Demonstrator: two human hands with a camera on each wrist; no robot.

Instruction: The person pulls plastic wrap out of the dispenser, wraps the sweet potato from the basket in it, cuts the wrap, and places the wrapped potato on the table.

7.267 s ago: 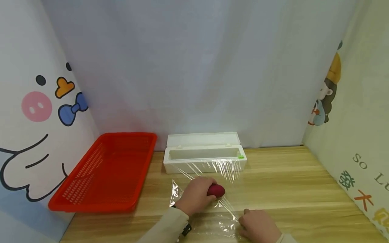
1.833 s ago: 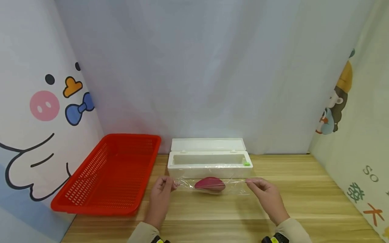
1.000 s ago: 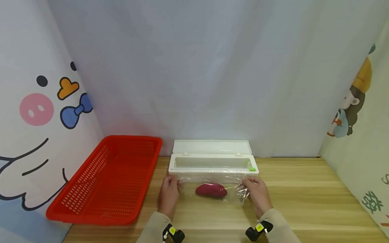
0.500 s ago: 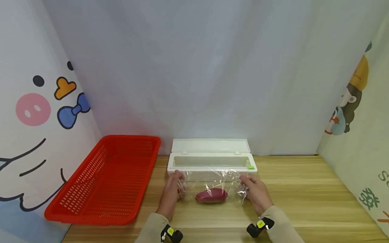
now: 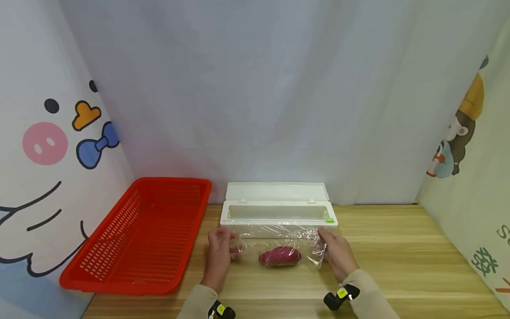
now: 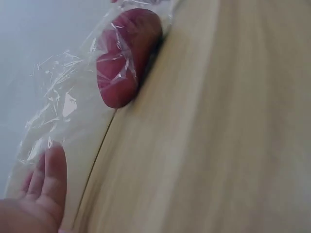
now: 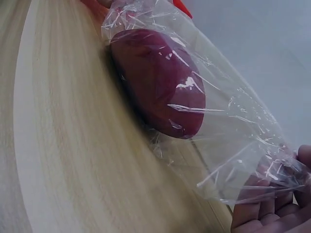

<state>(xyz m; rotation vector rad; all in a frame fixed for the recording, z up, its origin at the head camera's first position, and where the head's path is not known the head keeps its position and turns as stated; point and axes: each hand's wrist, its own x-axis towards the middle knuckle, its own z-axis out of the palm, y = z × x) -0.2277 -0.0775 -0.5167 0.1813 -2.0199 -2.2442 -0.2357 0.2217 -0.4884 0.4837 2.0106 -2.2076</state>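
A purple-red sweet potato (image 5: 280,256), wrapped in clear plastic wrap (image 5: 311,235), is low over the wooden table in front of the white box. In the right wrist view the wrap lies creased over the sweet potato (image 7: 158,85) and runs out loose past its end. My right hand (image 5: 339,256) pinches the bunched right end of the wrap between thumb and fingers. At the other end, my left hand (image 5: 218,257) has its fingers extended and spread. The left wrist view shows the left fingers (image 6: 54,174) nearly straight against the wrap.
Behind the sweet potato stands a long white plastic wrap dispenser box (image 5: 224,217) with its lid (image 5: 276,192) raised and a green slider (image 5: 330,220) at its right. A red perforated basket (image 5: 119,290) sits at the left. Printed cloth walls surround the wooden table (image 5: 398,266).
Seconds ago the left hand held the sweet potato on spread wrap; then both hands held the wrapped sweet potato by its ends. Since half a second ago the left fingers have loosened and spread.
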